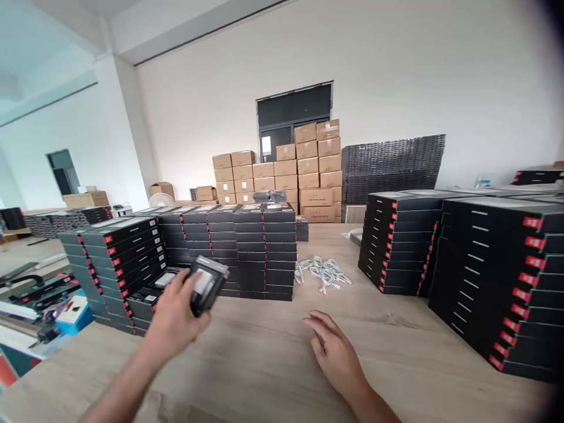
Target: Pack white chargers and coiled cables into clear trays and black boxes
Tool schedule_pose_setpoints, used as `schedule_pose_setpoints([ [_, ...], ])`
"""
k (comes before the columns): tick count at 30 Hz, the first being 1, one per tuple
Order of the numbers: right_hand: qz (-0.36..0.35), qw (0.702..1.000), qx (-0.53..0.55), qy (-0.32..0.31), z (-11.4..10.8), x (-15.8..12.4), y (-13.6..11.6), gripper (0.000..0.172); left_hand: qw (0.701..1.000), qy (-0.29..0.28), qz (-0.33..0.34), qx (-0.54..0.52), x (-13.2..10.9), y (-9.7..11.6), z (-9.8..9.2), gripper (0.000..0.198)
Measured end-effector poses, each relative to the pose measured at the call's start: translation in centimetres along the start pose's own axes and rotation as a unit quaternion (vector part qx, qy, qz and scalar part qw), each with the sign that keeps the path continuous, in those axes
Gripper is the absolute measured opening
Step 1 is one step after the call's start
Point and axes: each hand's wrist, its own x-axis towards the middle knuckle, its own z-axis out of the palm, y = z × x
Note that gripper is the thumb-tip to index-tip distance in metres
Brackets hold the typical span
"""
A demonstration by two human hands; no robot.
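My left hand (176,311) is closed on a small black box (215,285) with a pale panel, held tilted above the table. Just behind that hand is an open black box (143,296) in the left stack, with a white item (165,279) in it. Black boxes (264,252) with red corner marks rise in rows behind the held piece. Over the middle of the table, my right hand (337,355) is empty, its fingers loosely bent and apart from the thumb. Farther back, beyond this hand, lie several bundled white cables (324,271).
Tall stacks of black boxes (476,264) stand on the right of the wooden table (264,364). Brown cartons (286,176) and a pile of dark trays (392,170) are by the back wall. At the left, a blue item (73,314) sits among other equipment.
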Motion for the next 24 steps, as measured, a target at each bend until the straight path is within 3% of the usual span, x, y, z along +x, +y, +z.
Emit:
schedule_pose_setpoints([
  [3,-0.004,0.999,-0.034,-0.009,0.5,0.3,-0.1,0.036,0.994,-0.067,-0.059,0.058,3.8,-5.5,-2.5,0.068],
  [7,0.01,0.998,-0.062,-0.006,0.7,0.2,0.3,0.039,0.988,-0.141,-0.047,0.05,6.1,-9.0,-4.2,0.062],
  [11,0.012,0.997,-0.075,-0.022,0.8,0.2,0.7,0.04,0.972,-0.232,0.027,0.026,6.0,-9.7,-5.9,0.067],
  [15,0.014,0.997,-0.073,-0.031,0.9,0.4,0.8,0.04,0.922,-0.364,0.095,0.089,6.4,-9.9,-6.7,0.073],
  [24,0.017,0.999,-0.019,-0.019,0.6,0.3,0.5,0.036,0.916,-0.367,0.087,0.133,7.3,-9.9,-6.2,0.073],
])
